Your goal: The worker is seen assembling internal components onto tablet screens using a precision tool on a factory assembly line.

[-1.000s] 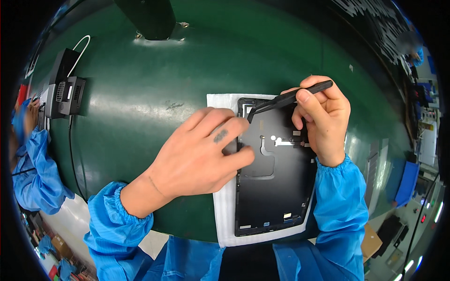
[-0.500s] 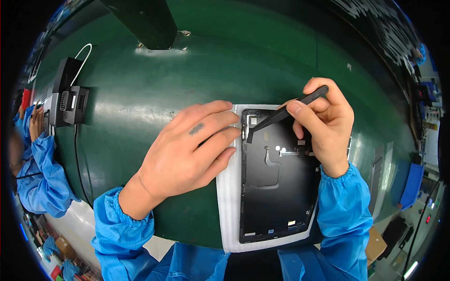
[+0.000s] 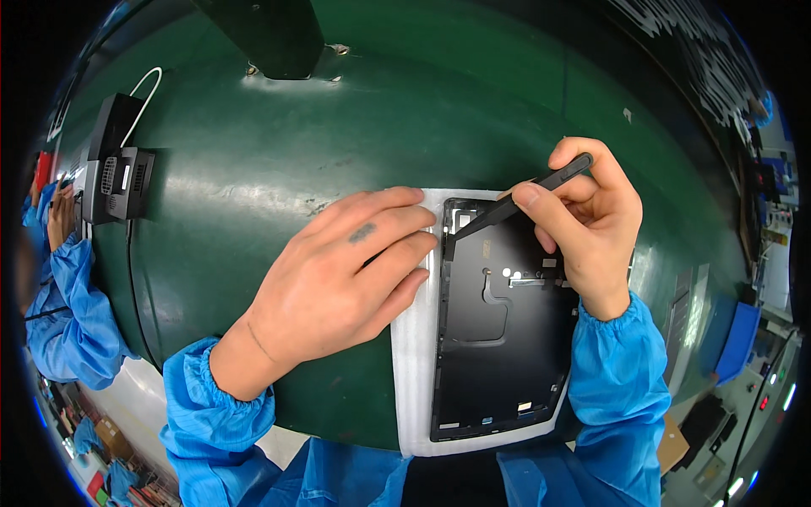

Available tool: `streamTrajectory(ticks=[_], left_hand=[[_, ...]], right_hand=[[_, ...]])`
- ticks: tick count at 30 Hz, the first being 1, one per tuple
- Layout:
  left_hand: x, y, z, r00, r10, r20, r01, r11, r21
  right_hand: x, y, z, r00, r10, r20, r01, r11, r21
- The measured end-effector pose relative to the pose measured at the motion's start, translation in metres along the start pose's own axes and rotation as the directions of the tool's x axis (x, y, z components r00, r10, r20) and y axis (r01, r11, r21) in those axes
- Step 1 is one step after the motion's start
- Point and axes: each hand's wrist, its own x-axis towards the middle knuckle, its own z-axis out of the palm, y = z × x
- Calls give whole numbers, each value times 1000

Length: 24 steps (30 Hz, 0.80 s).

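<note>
A black tablet back housing (image 3: 507,372) lies inside up on a white foam sheet (image 3: 414,380). It carries a thin curved flex cable (image 3: 507,317) and small white and silver patches. My right hand (image 3: 591,220) pinches black tweezers (image 3: 524,196) that slant down to the left. Their tip meets a small dark piece (image 3: 449,248) at the housing's upper left rim; whether this is tape or another part I cannot tell. Palm down, my left hand (image 3: 338,270) has its fingers stretched toward the housing's left edge, fingertips over the foam. Nothing shows in it.
On the green table (image 3: 228,127) a black device with vents (image 3: 127,184) stands at the left, trailing cables. A dark green post (image 3: 270,38) rises at the back. Another person's blue sleeve (image 3: 76,313) is at the far left. A blue bin (image 3: 737,342) is at the right.
The tweezers' tip and the dark piece have shifted slightly closer to the housing's left rim. My left hand keeps its place beside the housing. The whole view has shifted a little.
</note>
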Motion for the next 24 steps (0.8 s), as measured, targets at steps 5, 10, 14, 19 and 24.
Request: streamTrajectory(ticks=[5, 10, 14, 19, 24], left_hand=[[-1, -1, 0, 1000, -9, 5, 9, 1000, -8], [1, 0, -1, 1000, -15, 12, 15, 1000, 1], [0, 0, -1, 1000, -16, 16, 16, 1000, 4], [1, 1, 0, 1000, -15, 11, 15, 1000, 5], [0, 1, 0, 1000, -16, 19, 16, 1000, 21]], right_hand=[[1, 2, 1, 1000, -9, 21, 10, 999, -42], [1, 4, 0, 1000, -26, 14, 26, 999, -24], [2, 2, 2, 1000, -25, -12, 25, 1000, -12], [2, 1, 1, 1000, -20, 11, 20, 1000, -15], [2, 2, 2, 1000, -9, 14, 9, 1000, -13]])
